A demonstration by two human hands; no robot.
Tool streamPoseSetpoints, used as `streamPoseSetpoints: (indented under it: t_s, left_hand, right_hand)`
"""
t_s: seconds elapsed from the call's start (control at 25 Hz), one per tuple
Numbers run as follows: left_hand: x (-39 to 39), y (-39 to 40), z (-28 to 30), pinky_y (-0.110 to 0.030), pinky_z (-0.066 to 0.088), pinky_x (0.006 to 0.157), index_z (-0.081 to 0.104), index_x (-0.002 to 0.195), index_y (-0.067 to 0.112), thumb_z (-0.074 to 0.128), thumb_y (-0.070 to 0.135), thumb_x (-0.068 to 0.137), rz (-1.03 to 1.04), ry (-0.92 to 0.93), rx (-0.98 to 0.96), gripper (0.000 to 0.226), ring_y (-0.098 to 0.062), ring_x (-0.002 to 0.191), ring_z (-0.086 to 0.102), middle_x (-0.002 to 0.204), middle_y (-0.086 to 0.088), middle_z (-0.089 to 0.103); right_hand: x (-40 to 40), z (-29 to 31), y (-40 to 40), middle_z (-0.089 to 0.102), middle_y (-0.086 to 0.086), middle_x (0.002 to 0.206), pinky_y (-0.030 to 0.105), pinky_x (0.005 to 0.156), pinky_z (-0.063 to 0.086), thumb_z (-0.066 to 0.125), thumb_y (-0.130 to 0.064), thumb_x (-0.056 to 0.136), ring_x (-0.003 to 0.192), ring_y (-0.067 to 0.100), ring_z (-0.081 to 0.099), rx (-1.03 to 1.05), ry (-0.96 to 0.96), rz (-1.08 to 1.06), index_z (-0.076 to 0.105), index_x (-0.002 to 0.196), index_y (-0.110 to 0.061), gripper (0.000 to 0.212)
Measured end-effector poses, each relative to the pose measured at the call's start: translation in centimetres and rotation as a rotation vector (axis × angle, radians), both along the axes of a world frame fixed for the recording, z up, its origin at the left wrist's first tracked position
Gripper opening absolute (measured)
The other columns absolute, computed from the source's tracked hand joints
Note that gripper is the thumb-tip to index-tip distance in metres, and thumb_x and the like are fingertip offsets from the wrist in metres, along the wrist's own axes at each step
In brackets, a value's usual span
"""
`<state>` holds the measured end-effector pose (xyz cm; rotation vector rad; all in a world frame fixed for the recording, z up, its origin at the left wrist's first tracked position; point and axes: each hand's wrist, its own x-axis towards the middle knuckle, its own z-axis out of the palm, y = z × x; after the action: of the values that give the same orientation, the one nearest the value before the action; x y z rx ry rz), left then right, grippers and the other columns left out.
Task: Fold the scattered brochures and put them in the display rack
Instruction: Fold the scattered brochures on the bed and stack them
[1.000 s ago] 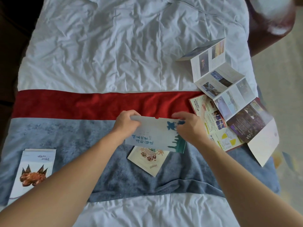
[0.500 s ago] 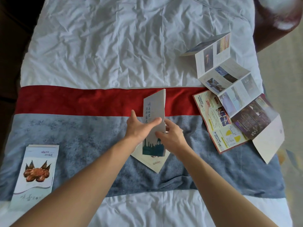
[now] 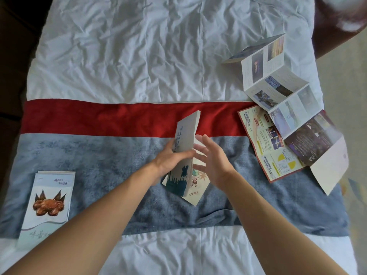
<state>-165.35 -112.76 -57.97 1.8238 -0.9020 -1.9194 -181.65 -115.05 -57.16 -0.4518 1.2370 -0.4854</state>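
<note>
A folded brochure (image 3: 183, 153) with a teal skyline stands on edge over the grey band of the bed runner (image 3: 89, 155), gripped around its middle by the left hand (image 3: 170, 159), while the right hand (image 3: 213, 161) hovers just beside it with fingers spread and loose. Under it lies a cream leaflet (image 3: 195, 187). A crab-print brochure stack (image 3: 47, 203) rests far left; an unfolded accordion brochure (image 3: 288, 108) overlaps a red-edged flyer (image 3: 266, 143) at right.

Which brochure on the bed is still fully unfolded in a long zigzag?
The long accordion brochure at the right edge of the bed, panels stretched in a zigzag. The others lie flat or folded; the left hand holds one folded.
</note>
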Motion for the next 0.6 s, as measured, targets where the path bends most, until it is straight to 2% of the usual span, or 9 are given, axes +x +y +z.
streamPoseSetpoints:
  t_s: [0.08,0.16,0.24,0.32,0.4,0.48,0.6]
  left_hand:
    - [-0.1,0.0,0.3,-0.026,0.040,0.072,0.043,0.117,0.055,0.067,0.059,0.070,-0.050,0.041,0.003,0.052,-0.006,0.099,0.058,0.108,0.015,0.062]
    - [0.0,-0.1,0.4,-0.023,0.037,0.069,0.046,0.107,0.057,0.066,0.058,0.071,-0.077,0.062,0.011,0.041,-0.001,0.094,0.057,0.102,0.021,0.061]
    - [0.5,0.1,0.3,-0.023,0.036,0.068,0.047,0.109,0.057,0.064,0.060,0.071,-0.080,0.066,0.035,0.042,0.000,0.093,0.057,0.101,0.021,0.062]
    - [1.4,0.6,-0.2,-0.026,0.037,0.069,0.044,0.128,0.049,0.064,0.061,0.068,-0.056,0.056,0.055,0.064,-0.005,0.096,0.058,0.105,0.017,0.063]
    - [2.3,1.1,-0.9,-0.031,0.041,0.074,0.031,0.145,0.037,0.066,0.061,0.066,-0.051,0.020,0.062,0.090,-0.012,0.102,0.059,0.114,0.013,0.062]
    - [3.0,1.6,-1.6,-0.036,0.045,0.084,0.020,0.152,0.034,0.070,0.059,0.063,-0.092,-0.060,0.051,0.105,-0.016,0.107,0.059,0.125,0.010,0.057]
    - [3.7,2.1,-2.2,-0.044,0.045,0.100,0.023,0.151,0.033,0.072,0.065,0.059,-0.137,-0.151,0.011,0.110,-0.018,0.116,0.055,0.136,0.007,0.051]
  right_hand:
    - [0.3,-0.2,0.1,0.064,0.001,0.134,0.052,0.103,0.046,0.049,-0.055,0.096,0.122,0.022,0.061,0.016,0.015,0.059,0.058,0.137,-0.029,0.049]
    - [0.8,-0.3,0.3,0.070,-0.002,0.124,0.050,0.098,0.049,0.050,-0.057,0.095,0.115,0.022,0.065,0.018,0.011,0.080,0.065,0.129,-0.034,0.045]
    - [1.2,-0.3,0.4,0.074,0.000,0.114,0.046,0.088,0.057,0.051,-0.048,0.095,0.104,0.020,0.071,-0.029,0.072,0.049,0.071,0.118,-0.031,0.035]
    - [1.5,-0.4,0.3,0.074,0.009,0.105,0.043,0.078,0.062,0.046,-0.028,0.096,0.091,0.020,0.073,-0.136,0.263,0.024,0.072,0.108,-0.022,0.029]
    - [1.7,-0.5,0.3,0.074,0.009,0.096,0.045,0.071,0.063,0.044,-0.014,0.093,0.083,0.021,0.073,-0.235,0.484,0.089,0.067,0.109,-0.019,0.029]
    - [2.0,-0.7,0.5,0.074,0.007,0.089,0.044,0.062,0.063,0.047,-0.006,0.088,0.075,0.023,0.074,-0.256,0.539,0.184,0.061,0.111,-0.024,0.033]
    - [2.2,-1.0,0.8,0.073,0.010,0.082,0.035,0.050,0.059,0.047,0.003,0.085,0.059,0.024,0.073,-0.240,0.544,0.199,0.060,0.105,-0.028,0.039]
